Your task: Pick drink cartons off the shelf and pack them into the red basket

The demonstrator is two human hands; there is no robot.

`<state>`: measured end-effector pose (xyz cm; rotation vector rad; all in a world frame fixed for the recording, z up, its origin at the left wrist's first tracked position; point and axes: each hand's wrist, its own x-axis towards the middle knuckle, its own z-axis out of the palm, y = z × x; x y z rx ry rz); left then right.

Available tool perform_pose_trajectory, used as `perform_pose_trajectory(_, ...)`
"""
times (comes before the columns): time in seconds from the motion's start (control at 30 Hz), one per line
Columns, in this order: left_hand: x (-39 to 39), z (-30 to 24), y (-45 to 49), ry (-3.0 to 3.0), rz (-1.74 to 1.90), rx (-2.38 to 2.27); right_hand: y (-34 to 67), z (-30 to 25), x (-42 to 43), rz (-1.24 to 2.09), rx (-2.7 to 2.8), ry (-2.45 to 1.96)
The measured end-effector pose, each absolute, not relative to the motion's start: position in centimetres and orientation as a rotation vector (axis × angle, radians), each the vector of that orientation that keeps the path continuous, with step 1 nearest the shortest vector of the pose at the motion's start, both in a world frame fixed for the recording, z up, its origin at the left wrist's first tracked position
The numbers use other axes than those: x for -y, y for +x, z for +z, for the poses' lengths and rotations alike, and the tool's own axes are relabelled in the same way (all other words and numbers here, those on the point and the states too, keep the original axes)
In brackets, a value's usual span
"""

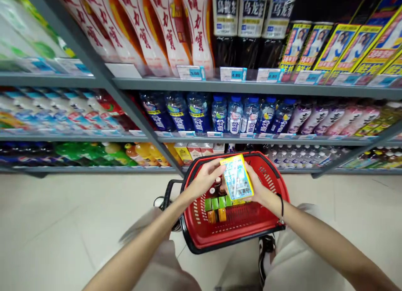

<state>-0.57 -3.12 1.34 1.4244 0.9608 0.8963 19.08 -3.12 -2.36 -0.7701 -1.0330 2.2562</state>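
Observation:
A drink carton point(238, 178) with a yellow edge, a blue front and a pale straw-like strip is held above the basket. My right hand point(256, 185) is wrapped round its right side and underside. My left hand point(205, 180) grips its upper left edge, thumb on the front. Below, a red shopping basket point(201, 236) with a black rim stands on the floor between my feet. Inside it are several small green-topped boxes point(216, 203), orange boxes point(216, 215) and bottles with pale caps point(212, 191), partly hidden by my hands and the carton.
Shelves point(194, 88) of drinks stand just beyond the basket. They hold orange bottles point(169, 35), dark tea bottles point(251, 27), yellow cartons point(336, 48) and blue-capped bottles point(235, 113). Price tags point(233, 74) line the edges. The basket's black handle point(169, 190) sticks out left.

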Motion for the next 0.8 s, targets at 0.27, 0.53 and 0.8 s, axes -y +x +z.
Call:
perform_pose_trajectory(0.27, 7.0, -1.3, -0.2, 1.296, 1.003, -1.08, 18.3, -7.4, 4.9, 2.409, 0.775, -0.694)
perform_pose_trajectory(0.53, 6.8, 0.1, -1.4, 2.236, 1.032, -0.84, 20.0, -7.0, 2.8, 2.014, 1.135, -0.903)
perform_pose_trajectory(0.8, 6.5, -0.3, -0.3, 2.324, 0.981, -0.771, 22.2, -7.4, 2.1, 1.801, 1.392, -0.937)
